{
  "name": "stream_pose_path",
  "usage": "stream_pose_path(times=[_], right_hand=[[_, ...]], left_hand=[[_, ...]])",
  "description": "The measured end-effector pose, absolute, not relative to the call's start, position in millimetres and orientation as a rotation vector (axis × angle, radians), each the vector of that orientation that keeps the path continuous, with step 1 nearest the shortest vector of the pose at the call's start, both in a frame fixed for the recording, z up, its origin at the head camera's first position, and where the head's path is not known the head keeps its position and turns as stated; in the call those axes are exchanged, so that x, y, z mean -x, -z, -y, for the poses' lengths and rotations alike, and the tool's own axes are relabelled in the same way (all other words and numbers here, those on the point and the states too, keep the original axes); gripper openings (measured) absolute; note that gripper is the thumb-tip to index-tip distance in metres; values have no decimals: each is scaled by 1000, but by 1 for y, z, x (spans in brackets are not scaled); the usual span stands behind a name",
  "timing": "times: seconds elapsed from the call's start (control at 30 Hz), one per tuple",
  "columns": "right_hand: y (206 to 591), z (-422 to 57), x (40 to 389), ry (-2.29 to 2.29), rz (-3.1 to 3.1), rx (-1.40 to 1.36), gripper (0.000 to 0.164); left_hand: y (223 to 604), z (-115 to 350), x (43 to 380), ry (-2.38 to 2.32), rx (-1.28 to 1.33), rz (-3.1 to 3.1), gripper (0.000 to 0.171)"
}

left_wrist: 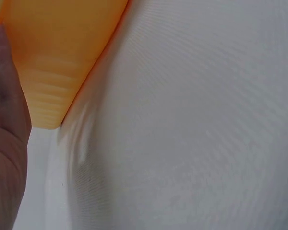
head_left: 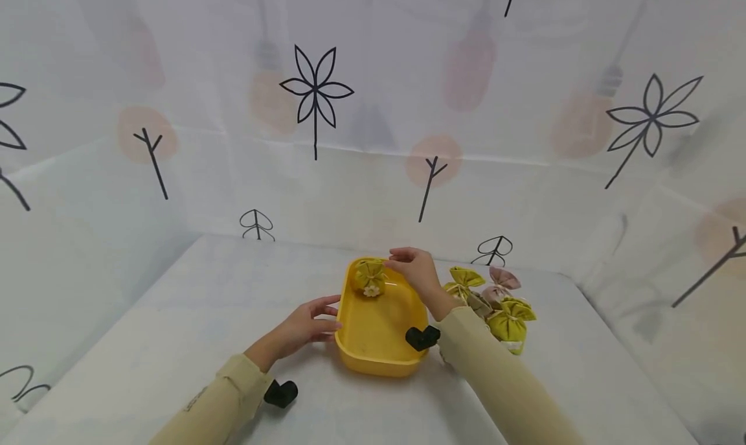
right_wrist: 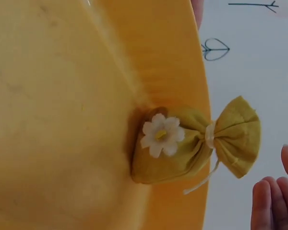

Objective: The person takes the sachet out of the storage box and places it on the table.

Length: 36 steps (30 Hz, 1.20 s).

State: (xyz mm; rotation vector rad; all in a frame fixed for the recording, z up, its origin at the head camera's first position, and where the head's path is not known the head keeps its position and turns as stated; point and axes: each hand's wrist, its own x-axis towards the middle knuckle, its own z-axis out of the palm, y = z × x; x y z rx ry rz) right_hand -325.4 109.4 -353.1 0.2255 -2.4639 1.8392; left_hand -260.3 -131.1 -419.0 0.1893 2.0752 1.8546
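Note:
A yellow plastic basin (head_left: 381, 331) stands on the white-covered table. In its far left corner sits a yellow-green drawstring sachet (right_wrist: 182, 143) with a white flower on its front, its gathered top reaching above the rim. My left hand (head_left: 303, 329) rests its fingers along the basin's left outer wall. In the left wrist view, extended fingers (left_wrist: 8, 81) lie against that wall. Above the far end of the basin hovers my right hand (head_left: 415, 271), just right of the sachet. The right wrist view shows a gap between its fingertips (right_wrist: 261, 196) and the sachet; nothing is held.
Right of the basin, partly behind the right forearm, lies a group of sachets: yellow-green ones (head_left: 509, 325), a pink one (head_left: 502, 283) and a greyish one (head_left: 479, 304). A patterned white curtain (head_left: 361, 192) hangs behind the table.

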Motion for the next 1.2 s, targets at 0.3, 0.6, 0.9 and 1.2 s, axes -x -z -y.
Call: stream_pose_path(times=[0.3,0.6,0.9,1.2], right_hand=[[361,-98,338,-1784,2599,-234,41],[365,-84,342,-1780,2658,-227,33],[359,-86,340,-1779,2646,-219,22],[357,-84,337,-1819,2558,-219,14]], left_hand=[[421,133,261,-1870,-195,-2063,66],[422,132,261,-1861,-182,-2068,67],[419,130,263,-1856,-196,-2075,67],[423,132,264,-1875,-183,-2039,68]])
